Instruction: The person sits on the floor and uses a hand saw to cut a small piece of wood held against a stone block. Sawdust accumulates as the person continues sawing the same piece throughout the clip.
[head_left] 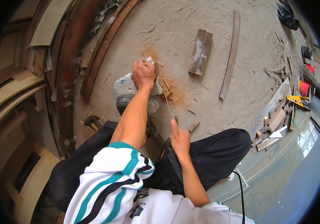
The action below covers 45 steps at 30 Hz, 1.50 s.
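My left hand (144, 72) presses down, fingers curled, on a pale block (124, 85) on the ground. What lies under its fingers is mostly hidden; the end of a small wood piece (160, 65) shows beside them. In my right hand (179, 140), closed with the index finger stretched forward, is a handsaw. Its thin blade (167, 99) runs away from me toward the wood by my left hand; the handle is hidden in my grip. Orange-brown sawdust (173, 91) lies heaped right of the blade. A dark shoe (123, 102) rests against the block.
A short thick timber (200, 52) and a long narrow strip (230, 56) lie on the dusty floor ahead. Wood frames and boards (100, 52) stand at left. Offcuts (277, 121) and a glass sheet (257, 170) are at right. A black cable (241, 194) hangs near my right side.
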Tool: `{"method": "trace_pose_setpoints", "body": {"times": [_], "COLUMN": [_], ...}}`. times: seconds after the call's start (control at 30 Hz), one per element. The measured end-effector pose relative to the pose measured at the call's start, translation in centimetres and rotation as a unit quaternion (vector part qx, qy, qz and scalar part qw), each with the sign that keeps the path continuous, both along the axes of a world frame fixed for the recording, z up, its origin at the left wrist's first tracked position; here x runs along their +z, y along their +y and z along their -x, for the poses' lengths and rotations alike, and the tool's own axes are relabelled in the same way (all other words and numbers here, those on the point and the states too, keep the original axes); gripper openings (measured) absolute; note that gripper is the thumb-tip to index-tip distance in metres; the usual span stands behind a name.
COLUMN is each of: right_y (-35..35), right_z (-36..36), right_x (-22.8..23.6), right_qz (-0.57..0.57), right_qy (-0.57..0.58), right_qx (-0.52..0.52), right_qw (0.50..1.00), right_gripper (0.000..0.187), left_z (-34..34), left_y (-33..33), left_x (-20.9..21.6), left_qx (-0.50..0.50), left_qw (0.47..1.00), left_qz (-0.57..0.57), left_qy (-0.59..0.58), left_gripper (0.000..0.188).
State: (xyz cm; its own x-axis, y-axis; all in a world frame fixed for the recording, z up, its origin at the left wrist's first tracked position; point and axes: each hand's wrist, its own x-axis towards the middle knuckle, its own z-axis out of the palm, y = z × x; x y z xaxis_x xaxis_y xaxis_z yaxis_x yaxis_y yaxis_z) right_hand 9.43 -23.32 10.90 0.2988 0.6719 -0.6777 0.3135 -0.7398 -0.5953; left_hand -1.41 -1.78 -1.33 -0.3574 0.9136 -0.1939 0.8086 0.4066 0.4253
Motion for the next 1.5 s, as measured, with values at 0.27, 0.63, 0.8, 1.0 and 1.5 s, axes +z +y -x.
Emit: {"method": "trace_pose_setpoints", "body": {"times": [0.27, 0.63, 0.8, 1.0, 1.5], "right_y": [1.0, 3.8, -2.0, 6.0, -1.2], "right_z": [1.2, 1.1, -0.6, 0.6, 0.3], "right_x": [-1.3, -3.0, 0.0, -3.0, -0.9], "right_qz": [0.033, 0.000, 0.009, 0.006, -0.014], "right_qy": [0.005, 0.004, -0.010, 0.000, -0.025], "right_qx": [-0.017, 0.001, 0.073, 0.042, 0.064], "right_qw": [0.999, 1.000, 0.997, 0.999, 0.998], "right_gripper": [0.073, 0.072, 0.052, 0.063, 0.044], "left_z": [0.4, 0.1, -0.1, -0.4, 0.1], "left_y": [-0.7, -0.3, -0.1, -0.1, -0.6], "left_x": [-0.4, -0.4, 0.0, -0.2, -0.6], "left_qx": [0.004, 0.004, -0.009, 0.001, -0.001], "left_qw": [1.000, 1.000, 1.000, 1.000, 1.000], "left_qz": [0.009, 0.010, 0.012, 0.024, 0.008], "left_qy": [0.009, 0.005, 0.005, -0.009, -0.010], "left_gripper": [0.034, 0.034, 0.031, 0.033, 0.031]}}
